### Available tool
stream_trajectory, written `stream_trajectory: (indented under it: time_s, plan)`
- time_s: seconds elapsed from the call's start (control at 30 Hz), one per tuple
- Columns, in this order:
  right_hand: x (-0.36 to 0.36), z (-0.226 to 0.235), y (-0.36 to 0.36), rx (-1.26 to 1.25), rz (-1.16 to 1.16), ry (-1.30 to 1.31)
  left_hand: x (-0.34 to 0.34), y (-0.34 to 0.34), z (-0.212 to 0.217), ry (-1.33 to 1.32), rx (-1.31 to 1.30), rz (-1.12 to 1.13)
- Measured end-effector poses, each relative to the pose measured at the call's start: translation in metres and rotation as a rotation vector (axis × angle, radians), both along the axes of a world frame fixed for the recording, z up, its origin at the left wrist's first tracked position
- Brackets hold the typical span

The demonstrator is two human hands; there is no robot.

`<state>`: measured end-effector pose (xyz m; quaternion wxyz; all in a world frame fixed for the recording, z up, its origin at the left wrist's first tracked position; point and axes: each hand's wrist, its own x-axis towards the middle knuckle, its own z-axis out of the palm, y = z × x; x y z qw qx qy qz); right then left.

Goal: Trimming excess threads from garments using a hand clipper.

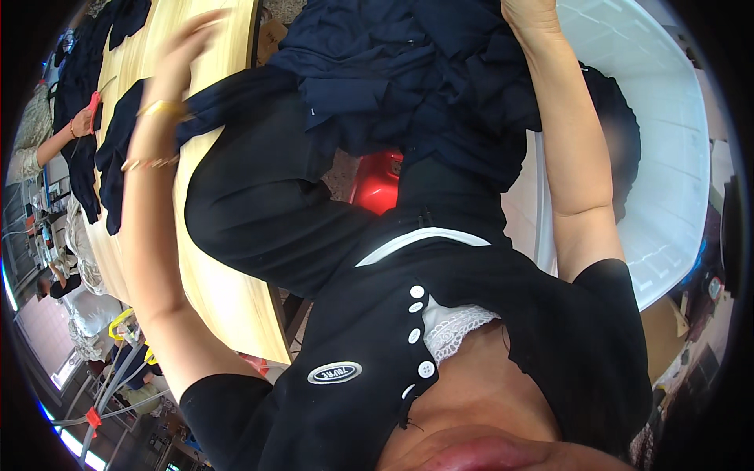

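Note:
Over the light wooden table [228,267], my left hand [188,47] is raised and somewhat blurred. Its fingers look stretched and apart, with nothing visible in them. My right hand [534,12] is at the upper edge of the view, beside a heap of navy cloth [377,94] that covers my lap. The fingers of that hand are cut off by the edge, so what they hold cannot be seen. A strip of navy cloth [228,98] runs from the lap onto the table, passing by my left wrist.
A large white plastic tub [667,188] stands at my right with dark cloth [616,118] in it. Between my legs shows a red plastic seat [377,184]. Across the table, another person's hand [81,123] holds red-handled scissors [95,106] near more navy pieces [78,169].

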<state>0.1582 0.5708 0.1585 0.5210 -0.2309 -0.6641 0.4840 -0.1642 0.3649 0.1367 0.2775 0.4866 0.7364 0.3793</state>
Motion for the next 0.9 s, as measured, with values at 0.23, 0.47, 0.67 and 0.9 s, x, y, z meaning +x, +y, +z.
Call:
stream_trajectory:
  time_s: [0.23, 0.47, 0.67, 0.9]
  plan:
    - [-0.011, -0.005, 0.002, 0.045, 0.068, 0.044, 0.183, 0.083, -0.071, 0.539, 0.019, -0.243]
    - [-0.006, 0.001, -0.005, -0.062, 0.154, -0.013, 0.15, 0.084, -0.048, -0.485, -0.082, 0.042]
    - [-0.004, 0.004, -0.015, -0.216, 0.507, -0.13, 0.131, 0.052, 0.016, -1.218, 0.175, -0.038]
    - [-0.002, -0.007, -0.03, 0.003, 0.605, -0.389, 0.107, -0.003, 0.069, -1.302, 0.339, 0.025]
